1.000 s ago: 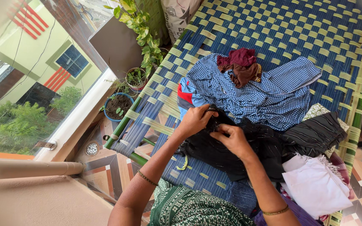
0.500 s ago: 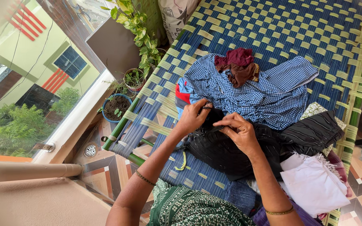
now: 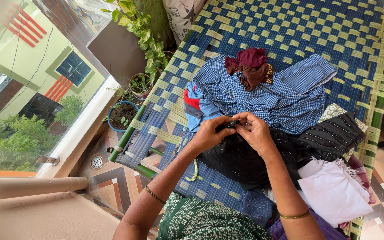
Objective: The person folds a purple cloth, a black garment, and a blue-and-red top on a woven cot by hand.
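A black garment [image 3: 250,160] lies spread on a woven blue-and-green cot [image 3: 290,31] in front of me. My left hand [image 3: 210,132] and my right hand [image 3: 258,133] meet at its top edge, and both pinch the black cloth between fingers and thumbs. Just beyond my hands lies a blue checked shirt [image 3: 267,91] with a maroon cloth [image 3: 250,66] bunched on top of it. A red-and-blue garment [image 3: 196,106] shows under the shirt's left side.
A white cloth [image 3: 334,195] and a dark striped cloth [image 3: 330,135] lie to the right of the black garment. Potted plants [image 3: 132,95] stand on the tiled floor left of the cot, beside a low ledge. A sack [image 3: 181,15] leans at the cot's far end.
Both hands have moved up and closer together, drawing the black garment's edge toward the checked shirt. The pile of clothes has stayed put.
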